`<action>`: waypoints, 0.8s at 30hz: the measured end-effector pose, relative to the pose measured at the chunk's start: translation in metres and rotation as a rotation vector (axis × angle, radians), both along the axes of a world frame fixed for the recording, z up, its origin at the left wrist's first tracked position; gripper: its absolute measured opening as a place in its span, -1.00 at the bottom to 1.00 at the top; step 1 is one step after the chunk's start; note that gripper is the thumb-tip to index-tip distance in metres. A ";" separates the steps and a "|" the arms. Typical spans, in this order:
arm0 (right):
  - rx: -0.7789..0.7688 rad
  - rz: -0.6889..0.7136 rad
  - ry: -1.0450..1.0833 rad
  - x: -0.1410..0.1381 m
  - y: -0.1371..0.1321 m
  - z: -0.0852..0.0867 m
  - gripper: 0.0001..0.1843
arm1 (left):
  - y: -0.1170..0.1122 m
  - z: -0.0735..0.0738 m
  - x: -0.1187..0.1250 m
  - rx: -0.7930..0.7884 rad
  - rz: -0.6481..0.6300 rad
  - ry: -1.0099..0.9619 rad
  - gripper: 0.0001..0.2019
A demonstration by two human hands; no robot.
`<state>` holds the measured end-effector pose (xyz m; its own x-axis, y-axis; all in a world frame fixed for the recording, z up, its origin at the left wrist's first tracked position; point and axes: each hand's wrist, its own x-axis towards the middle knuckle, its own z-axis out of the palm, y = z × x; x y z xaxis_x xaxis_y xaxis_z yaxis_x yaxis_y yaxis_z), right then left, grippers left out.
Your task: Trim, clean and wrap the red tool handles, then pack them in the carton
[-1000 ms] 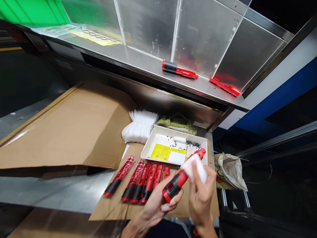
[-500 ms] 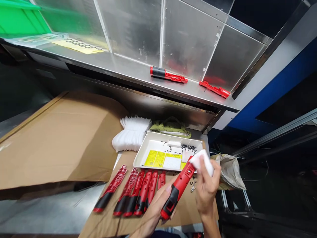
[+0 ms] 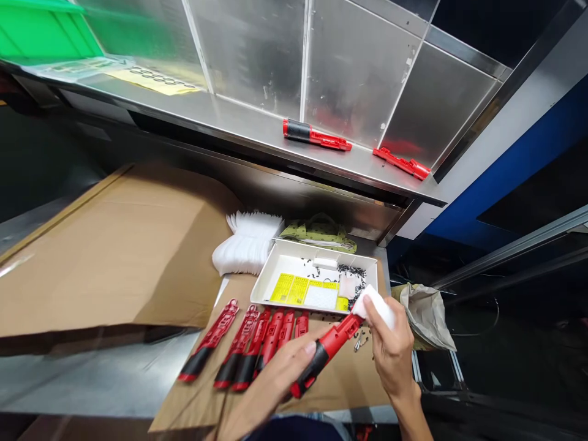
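A red and black plastic tool housing (image 3: 337,338) is gripped by my left hand (image 3: 291,361), which is closed around its black end. My right hand (image 3: 390,337) pinches a folded white wipe (image 3: 377,306) and presses it against the red far end of that housing, hiding the tip. Left of my hands, several similar red and black housings (image 3: 209,343) lie side by side on a cardboard sheet (image 3: 340,383). Just beyond the held housing sits a white tray (image 3: 264,288) with yellow labels (image 3: 287,288), small black screws (image 3: 351,269) and white pads.
A stack of white wipes (image 3: 248,245) and a green patterned pouch (image 3: 316,233) sit behind the tray. Two housing parts (image 3: 316,135) rest on the metal shelf (image 3: 243,119). A large cardboard box (image 3: 114,257) stands left; a paper bag (image 3: 425,315) hangs at right.
The held housing has rolled and tipped flatter, showing its side. The wipe in my right hand stays at its far end, slightly lower. The whole view has shifted a little.
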<state>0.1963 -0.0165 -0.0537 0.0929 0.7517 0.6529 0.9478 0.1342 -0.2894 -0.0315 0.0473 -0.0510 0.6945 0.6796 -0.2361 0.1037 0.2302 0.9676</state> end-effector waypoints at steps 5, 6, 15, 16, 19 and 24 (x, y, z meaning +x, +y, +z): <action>-0.223 -0.015 0.312 0.036 -0.030 -0.007 -0.53 | 0.027 -0.011 -0.039 -0.415 -0.431 -0.043 -0.44; -0.291 0.072 0.438 0.037 -0.040 -0.010 -0.43 | 0.031 -0.016 -0.044 -0.471 -0.510 -0.042 -0.46; -0.637 0.801 0.923 -0.024 -0.099 -0.031 -0.44 | 0.044 -0.048 -0.031 -0.726 -1.230 -0.037 -0.61; -0.611 0.831 0.919 -0.029 -0.096 -0.029 -0.51 | 0.044 -0.048 -0.027 -0.723 -1.266 -0.047 -0.61; -0.525 0.885 0.865 -0.042 -0.079 -0.021 -0.66 | 0.044 -0.047 -0.016 -0.711 -1.371 -0.079 -0.58; -0.483 0.889 0.679 -0.053 -0.075 -0.008 -0.72 | 0.042 -0.046 -0.009 -0.679 -1.479 -0.147 -0.55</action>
<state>0.1434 -0.0916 -0.0620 -0.3641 0.8793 0.3071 0.2168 0.4006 -0.8902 -0.0407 0.0896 -0.0975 0.6515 -0.7550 -0.0741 0.5299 0.3829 0.7567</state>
